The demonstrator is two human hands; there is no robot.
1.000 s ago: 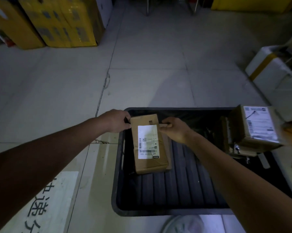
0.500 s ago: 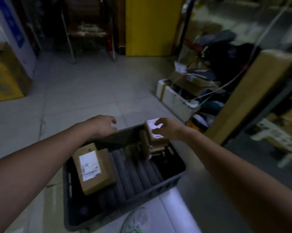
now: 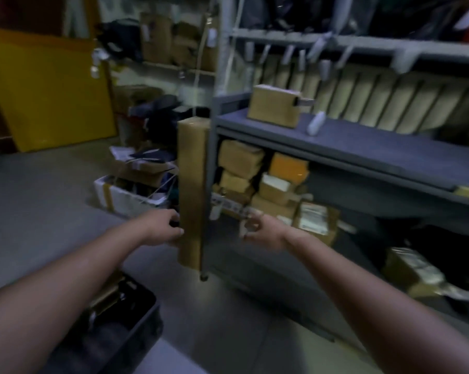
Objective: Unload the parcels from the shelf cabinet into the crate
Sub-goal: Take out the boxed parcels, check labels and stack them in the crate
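The grey shelf cabinet (image 3: 363, 147) fills the right half of the view. One brown parcel (image 3: 274, 106) sits on its middle shelf, and several stacked parcels (image 3: 241, 157) fill the lower shelf. A tall narrow cardboard box (image 3: 193, 184) stands upright against the cabinet's front post. My left hand (image 3: 161, 228) is at that box's left edge, fingers loosely curved and holding nothing; whether it touches the box is unclear. My right hand (image 3: 260, 230) hovers in front of the lower shelf, blurred, fingers loosely curled and empty. A corner of the black crate (image 3: 144, 317) shows at lower left with parcels inside.
A white foam box (image 3: 120, 195) full of clutter and cables sits on the floor left of the cabinet, under a heap of dark bags. A yellow panel (image 3: 47, 98) leans at the far left. More parcels (image 3: 411, 268) lie on the bottom level at right.
Both hands let go of the parcel laid in the crate and lifted away. My view swung from the crate up and right to the shelf cabinet, and both hands now reach toward it.
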